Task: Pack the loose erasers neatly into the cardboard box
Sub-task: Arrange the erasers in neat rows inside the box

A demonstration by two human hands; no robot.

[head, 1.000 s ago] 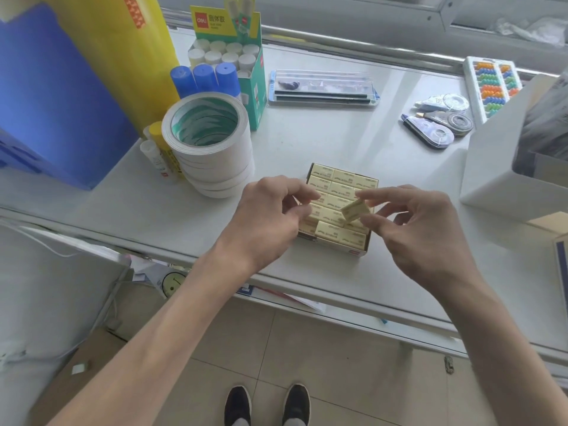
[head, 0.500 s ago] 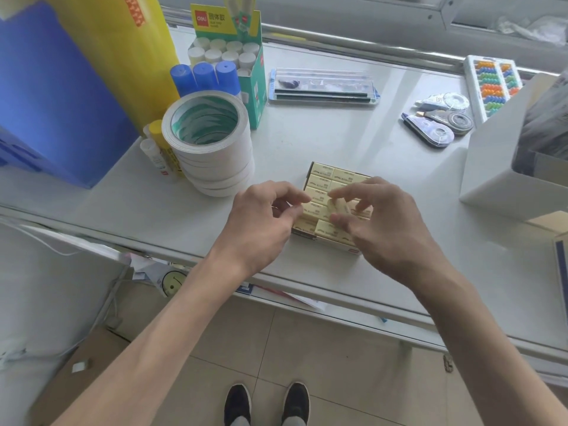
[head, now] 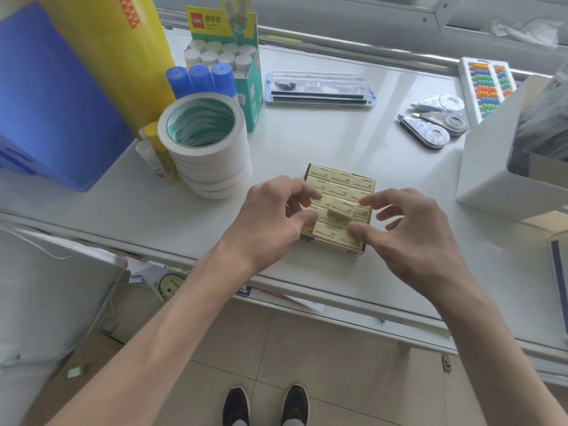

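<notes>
Pale yellow, the small rectangular eraser point(head: 339, 214) that the right hand point(head: 408, 238) pinched a second ago now sits tilted among the packed rows in the shallow cardboard box point(head: 335, 245). Both hands hover loosely spread, empty; the left hand point(head: 270, 222) touches the box's edge. It likely needs pressing flat.

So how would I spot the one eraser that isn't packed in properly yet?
Find the tall stack of tape rolls; the cardboard box sits just right of it. Between the hands, one eraser sits tilted and proud, while its neighbours lie flat in rows.
</notes>
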